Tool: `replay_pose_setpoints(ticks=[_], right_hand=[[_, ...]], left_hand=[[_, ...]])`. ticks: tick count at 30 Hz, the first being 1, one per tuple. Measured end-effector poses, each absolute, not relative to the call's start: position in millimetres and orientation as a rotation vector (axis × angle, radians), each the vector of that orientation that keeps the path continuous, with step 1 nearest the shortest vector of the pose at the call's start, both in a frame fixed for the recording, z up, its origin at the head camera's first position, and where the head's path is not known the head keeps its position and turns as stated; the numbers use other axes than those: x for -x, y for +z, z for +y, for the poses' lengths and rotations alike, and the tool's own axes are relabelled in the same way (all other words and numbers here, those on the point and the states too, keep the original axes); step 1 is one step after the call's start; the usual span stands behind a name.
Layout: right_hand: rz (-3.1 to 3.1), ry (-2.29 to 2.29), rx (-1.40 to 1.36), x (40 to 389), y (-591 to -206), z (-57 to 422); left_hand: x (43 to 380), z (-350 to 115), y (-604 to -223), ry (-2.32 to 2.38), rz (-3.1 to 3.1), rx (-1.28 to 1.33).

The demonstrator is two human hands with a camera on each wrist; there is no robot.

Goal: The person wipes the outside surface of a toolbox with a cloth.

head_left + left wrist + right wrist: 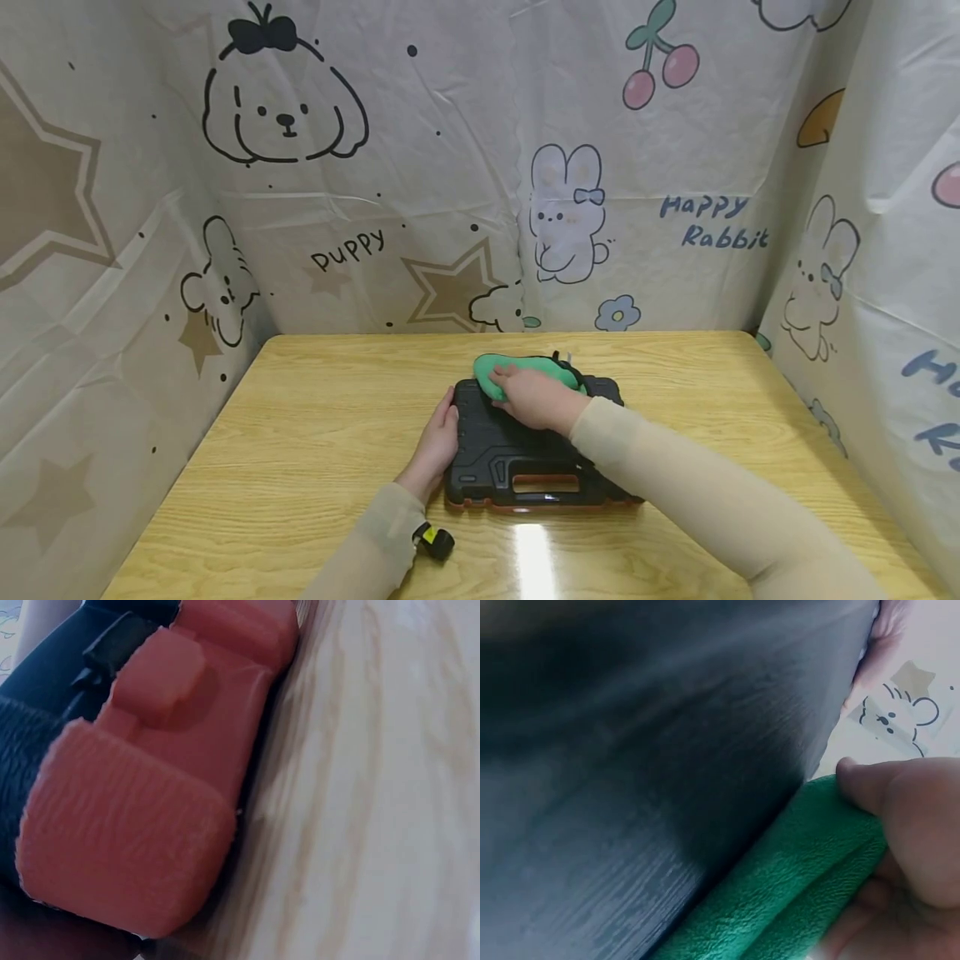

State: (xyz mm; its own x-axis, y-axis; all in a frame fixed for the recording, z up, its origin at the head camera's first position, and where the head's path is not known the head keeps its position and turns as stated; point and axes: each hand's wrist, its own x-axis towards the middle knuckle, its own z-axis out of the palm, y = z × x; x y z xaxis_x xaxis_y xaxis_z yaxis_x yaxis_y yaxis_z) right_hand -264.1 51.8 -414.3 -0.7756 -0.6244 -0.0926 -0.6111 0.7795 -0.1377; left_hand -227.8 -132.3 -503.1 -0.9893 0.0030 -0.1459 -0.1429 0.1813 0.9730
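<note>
A black hard-shell tool case with orange lower parts lies flat on the table, its handle side towards me. My right hand reaches over it and pinches a green fleecy cloth at the case's far edge. In the right wrist view the thumb presses on the folded cloth, which runs along the case's dark surface. Dark edging and small black strap-like bits show at the cloth's right end. My left hand lies along the left side of the case, fingers straight against it. The left wrist view shows orange case parts close up.
The wooden table extends around the case. A small black and yellow object sits at my left wrist. Printed cloth walls with cartoon drawings enclose the table at the back and both sides.
</note>
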Motion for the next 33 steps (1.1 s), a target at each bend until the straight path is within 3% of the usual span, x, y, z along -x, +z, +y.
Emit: replay_pose_setpoints(ticks=[16,33], right_hand=[[2.811,-0.028,1.039,232,-417,64],[2.75,0.214,1.314,175,-409,75]], left_hand=[[228,-132,-505,1.934,2.324,0.15],[227,-132,-505,1.921,2.336,0.166]])
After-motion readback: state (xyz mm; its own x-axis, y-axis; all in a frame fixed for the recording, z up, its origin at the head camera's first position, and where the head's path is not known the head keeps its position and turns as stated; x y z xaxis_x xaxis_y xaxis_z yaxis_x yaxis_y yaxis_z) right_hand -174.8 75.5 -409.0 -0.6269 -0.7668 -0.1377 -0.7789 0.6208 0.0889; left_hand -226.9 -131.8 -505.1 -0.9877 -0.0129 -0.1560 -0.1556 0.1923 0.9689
